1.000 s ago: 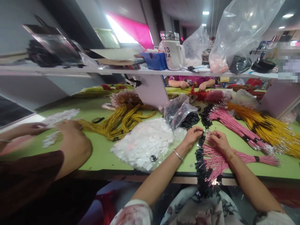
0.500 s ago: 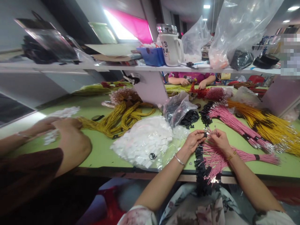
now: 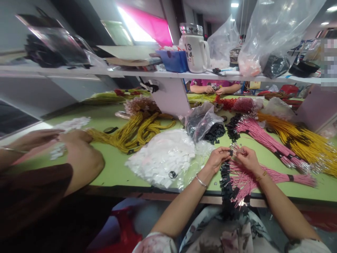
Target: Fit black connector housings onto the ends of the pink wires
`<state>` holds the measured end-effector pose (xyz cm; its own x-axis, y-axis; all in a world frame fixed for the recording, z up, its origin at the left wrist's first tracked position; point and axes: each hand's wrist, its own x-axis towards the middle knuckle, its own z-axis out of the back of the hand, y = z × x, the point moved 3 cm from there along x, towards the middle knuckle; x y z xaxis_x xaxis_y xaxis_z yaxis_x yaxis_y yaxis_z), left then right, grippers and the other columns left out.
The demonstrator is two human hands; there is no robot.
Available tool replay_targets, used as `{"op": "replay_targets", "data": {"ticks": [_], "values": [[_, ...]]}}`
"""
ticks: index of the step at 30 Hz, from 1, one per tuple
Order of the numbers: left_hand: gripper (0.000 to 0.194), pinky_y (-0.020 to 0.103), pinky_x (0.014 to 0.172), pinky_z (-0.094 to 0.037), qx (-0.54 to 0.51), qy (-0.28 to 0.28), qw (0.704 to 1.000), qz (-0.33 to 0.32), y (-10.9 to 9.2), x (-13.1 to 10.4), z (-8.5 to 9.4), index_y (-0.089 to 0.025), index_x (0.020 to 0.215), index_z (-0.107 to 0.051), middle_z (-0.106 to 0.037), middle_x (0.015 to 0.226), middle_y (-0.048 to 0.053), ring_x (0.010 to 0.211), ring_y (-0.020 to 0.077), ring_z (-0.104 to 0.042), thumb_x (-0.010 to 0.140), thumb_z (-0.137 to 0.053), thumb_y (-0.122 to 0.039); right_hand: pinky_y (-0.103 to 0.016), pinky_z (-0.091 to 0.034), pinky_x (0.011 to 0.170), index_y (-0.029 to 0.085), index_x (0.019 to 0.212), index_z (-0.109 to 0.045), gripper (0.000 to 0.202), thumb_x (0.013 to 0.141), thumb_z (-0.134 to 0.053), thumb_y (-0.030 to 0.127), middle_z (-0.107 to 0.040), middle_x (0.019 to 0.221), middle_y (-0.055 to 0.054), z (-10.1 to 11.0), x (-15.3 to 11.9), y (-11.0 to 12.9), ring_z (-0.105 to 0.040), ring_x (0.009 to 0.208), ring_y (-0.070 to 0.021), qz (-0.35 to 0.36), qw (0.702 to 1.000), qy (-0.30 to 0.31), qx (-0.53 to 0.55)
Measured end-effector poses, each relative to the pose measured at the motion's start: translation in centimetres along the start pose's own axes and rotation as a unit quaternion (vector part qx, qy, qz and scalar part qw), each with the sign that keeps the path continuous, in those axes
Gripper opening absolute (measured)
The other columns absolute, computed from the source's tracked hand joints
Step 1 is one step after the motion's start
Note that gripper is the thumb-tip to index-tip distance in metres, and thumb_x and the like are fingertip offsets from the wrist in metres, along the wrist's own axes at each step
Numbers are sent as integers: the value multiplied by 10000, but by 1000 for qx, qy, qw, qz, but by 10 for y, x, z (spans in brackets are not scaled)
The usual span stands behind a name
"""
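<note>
Connector (image 3: 231, 153), black, clamped in left fingers (image 3: 223, 151) — right fingers (image 3: 242, 152) pinched on pink wires (image 3: 242, 175), tips blurred.

Green counter (image 3: 113, 172). Pink wires (image 3: 242, 189) under right hand (image 3: 247, 160); second pink bundle (image 3: 265, 138), then orange-yellow wires (image 3: 297, 140), beyond it. Bag of white parts (image 3: 160, 158) left of left hand (image 3: 220, 158), yellow wires (image 3: 131, 137) further left. Loose black parts (image 3: 214, 133) just beyond left hand.
</note>
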<state>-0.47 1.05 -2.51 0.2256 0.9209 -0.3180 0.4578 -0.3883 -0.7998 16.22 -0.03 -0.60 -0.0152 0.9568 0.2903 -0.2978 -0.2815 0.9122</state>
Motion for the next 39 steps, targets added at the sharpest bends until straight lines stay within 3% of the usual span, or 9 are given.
{"op": "replay_targets", "data": {"ticks": [14, 19, 21, 24, 27, 31, 35, 37, 39], "values": [[242, 237, 677, -565, 43, -31, 998, -27, 13, -2, 0, -103, 788, -682, -677, 694, 17, 596, 92, -650, 602, -836, -88, -252, -320, 560, 187, 668, -556, 154, 791, -570, 279, -484, 615, 32, -7, 1, -14, -380, 578, -120, 10, 995, 96, -29], [165, 254, 631, -513, 194, 44, 979, -43, 2, -5, 8, -114, 779, -676, -662, 673, 17, 593, 114, -616, 646, -771, -136, -255, -330, 553, 200, 639, -508, 257, 793, -638, 359, -454, 586, 42, 1, 3, -13, -392, 566, -121, -24, 998, 49, 27], [87, 264, 667, -496, 322, 39, 939, -112, -15, 2, 14, -120, 784, -691, -677, 724, 39, 663, 135, -615, 701, -712, -134, -257, -349, 539, 211, 661, -494, 290, 765, -694, 393, -456, 579, 51, 6, 5, -13, -400, 542, -119, -74, 990, 25, 117], [136, 300, 808, -481, 529, -82, 814, -226, -43, 23, 21, -135, 876, -720, -697, 950, 96, 857, 181, -623, 812, -601, -141, -269, -414, 561, 216, 765, -557, 307, 681, -793, 392, -564, 639, 36, 5, 6, -14, -482, 556, -131, -148, 959, 63, 235], [231, 321, 858, -460, 684, -101, 699, -184, -47, 51, 19, -124, 973, -712, -649, 1104, 150, 949, 216, -622, 858, -513, -95, -284, -460, 613, 212, 804, -595, 342, 644, -837, 392, -630, 718, 10, 2, 5, -18, -558, 623, -149, -170, 941, 92, 279], [284, 325, 818, -449, 751, -94, 640, -130, -38, 68, 15, -93, 998, -672, -605, 1135, 187, 940, 238, -630, 796, -494, -3, -279, -474, 637, 209, 783, -597, 340, 655, -841, 409, -590, 692, 27, 3, 4, -27, -544, 620, -132, -169, 939, 65, 291], [370, 319, 797, -436, 740, -101, 646, -159, -36, 62, 19, -123, 1096, -617, -616, 1118, 165, 941, 234, -612, 764, -520, 7, -241, -409, 551, 202, 755, -582, 312, 695, -804, 413, -516, 624, 52, 1, 3, -24, -461, 550, -101, -156, 950, 62, 264], [348, 317, 795, -434, 697, -101, 688, -177, -38, 57, 21, -143, 1077, -626, -647, 1013, 126, 904, 220, -603, 772, -533, -5, -232, -362, 504, 200, 720, -558, 317, 696, -792, 412, -485, 589, 61, -2, 2, -20, -414, 511, -90, -153, 954, 67, 248], [317, 302, 771, -441, 604, -93, 767, -193, -38, 51, 20, -159, 1059, -646, -654, 899, 77, 834, 191, -597, 788, -548, -26, -229, -331, 477, 203, 687, -523, 336, 689, -787, 412, -467, 566, 67, -5, 1, -17, -380, 482, -82, -158, 955, 68, 244]]}}
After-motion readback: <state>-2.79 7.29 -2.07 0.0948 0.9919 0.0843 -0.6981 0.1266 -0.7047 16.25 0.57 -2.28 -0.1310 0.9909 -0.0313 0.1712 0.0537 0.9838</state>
